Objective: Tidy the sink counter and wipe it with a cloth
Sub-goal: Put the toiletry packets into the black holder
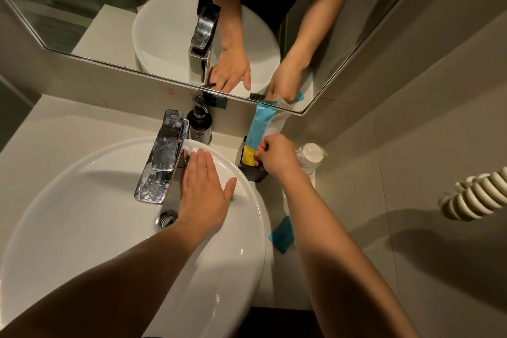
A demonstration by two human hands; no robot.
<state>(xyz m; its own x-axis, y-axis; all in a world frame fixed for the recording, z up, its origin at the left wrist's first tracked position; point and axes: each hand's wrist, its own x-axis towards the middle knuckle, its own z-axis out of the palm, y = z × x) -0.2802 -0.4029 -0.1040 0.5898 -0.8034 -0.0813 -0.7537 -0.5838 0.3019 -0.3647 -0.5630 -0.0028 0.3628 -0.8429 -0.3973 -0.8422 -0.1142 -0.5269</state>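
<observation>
Slotting packets into the black holder (248, 170) at the desk's (55, 132) back right corner, the right hand (275, 155) pinched a yellow sachet (249, 156) beside the tall teal packet (259, 125); the step likely called for sliding it straight down without tipping the holder. The left hand (205, 186) lay flat and released on the basin rim (247, 181) beside the faucet (162, 156). A wrapped cup (310, 155) stood just beside the holder, crowding the wrist; a soap bottle (199, 125) stood behind the faucet, and a teal wrapper (282, 234) lay near the desk's right edge. No cloth was visible.
</observation>
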